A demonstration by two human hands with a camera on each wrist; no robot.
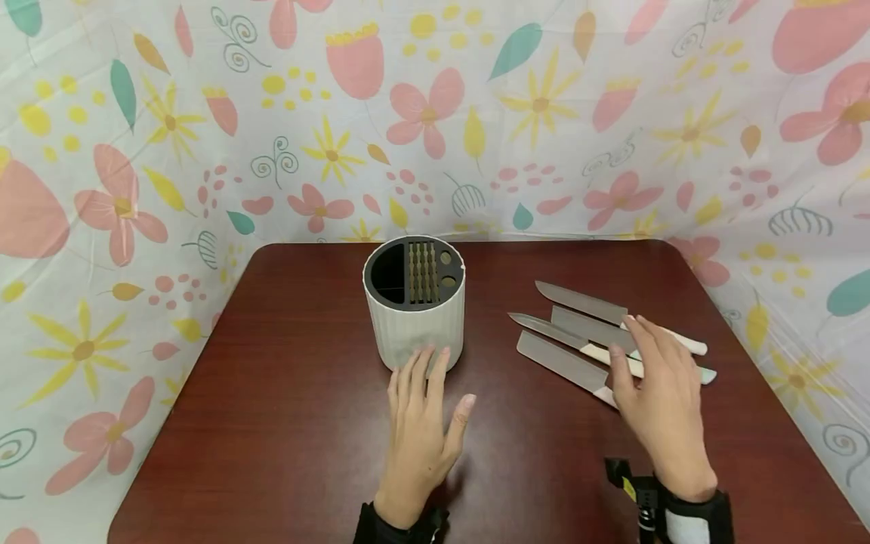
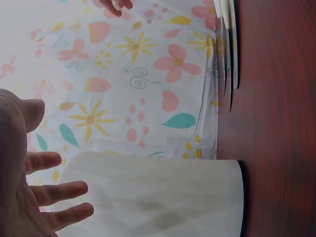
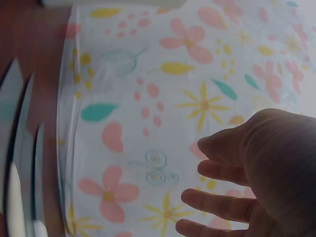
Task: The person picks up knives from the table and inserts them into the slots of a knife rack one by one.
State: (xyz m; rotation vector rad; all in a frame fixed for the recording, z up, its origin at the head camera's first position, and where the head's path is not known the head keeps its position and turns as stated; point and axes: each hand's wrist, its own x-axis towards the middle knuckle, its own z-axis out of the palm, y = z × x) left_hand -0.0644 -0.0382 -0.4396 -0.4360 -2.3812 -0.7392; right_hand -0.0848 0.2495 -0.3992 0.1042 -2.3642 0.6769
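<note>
A round knife block [image 1: 408, 329] with a ribbed white wall and a black slotted top stands upright at the middle of the table. My left hand [image 1: 421, 438] is in front of it with fingers extended, fingertips near its lower wall in the head view. To the right lie several knives with pale handles: a rear knife [image 1: 581, 301], a narrow pointed knife [image 1: 550, 326] and a broad-bladed knife [image 1: 560, 361] among them. Over their handles hovers my right hand [image 1: 662, 397], fingers loosely spread and holding nothing; it partly hides the handles. In the right wrist view, the fingers [image 3: 217, 205] appear apart from the blades [image 3: 22, 128].
The dark red-brown wooden table [image 1: 272, 423] has rounded far corners. Behind it and along its sides hangs a white cloth [image 1: 435, 196] printed with flowers and leaves. Black straps [image 1: 700, 521] circle the wrists.
</note>
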